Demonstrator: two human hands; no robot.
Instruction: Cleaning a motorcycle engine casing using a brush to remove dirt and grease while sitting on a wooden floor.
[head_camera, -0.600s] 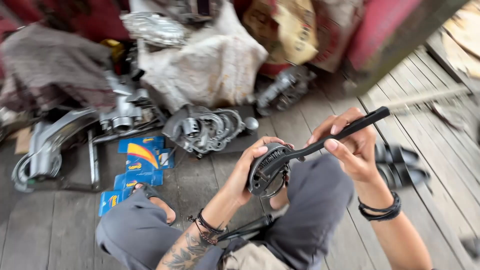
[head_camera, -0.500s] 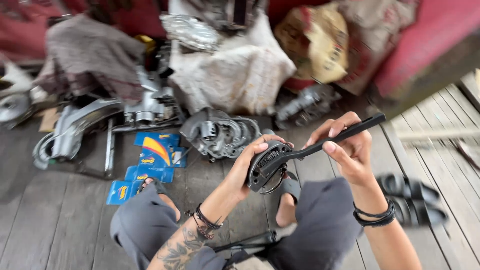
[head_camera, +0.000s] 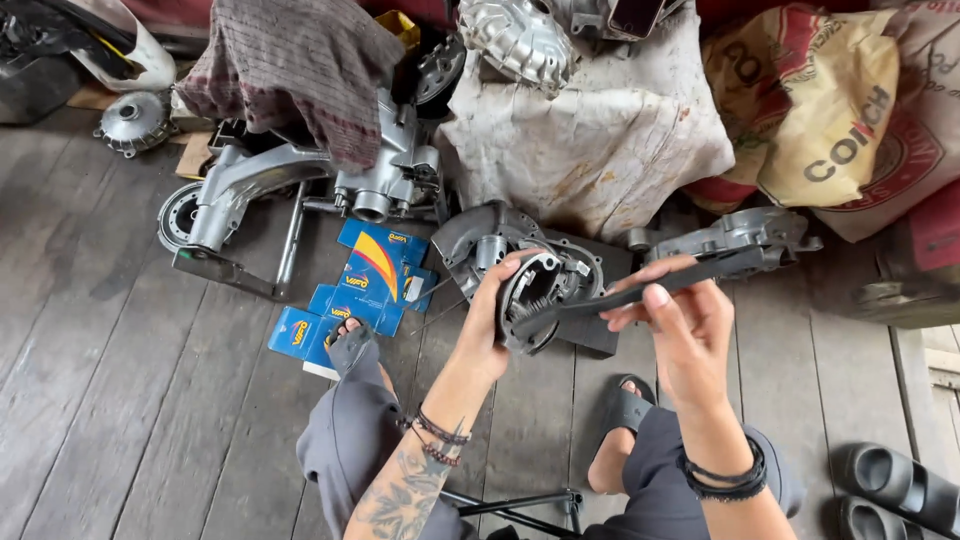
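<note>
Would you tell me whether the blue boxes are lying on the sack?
No, the blue boxes lie on the wooden floor beside the person's knee, apart from the white sack.

light: soft, even daylight, fairly bright | shadows: faint, under the engine parts (head_camera: 300, 190) at 10 o'clock | glare: mild shine on the ribbed metal cover (head_camera: 520, 40) at 12 o'clock | focus: sharp centre, the hands crisp | edges: wide-angle bending of the floor planks (head_camera: 120, 400) toward 8 o'clock

Round grey brake part (head_camera: 535, 300) (springs showing), black tool (head_camera: 640, 290) across it
</note>
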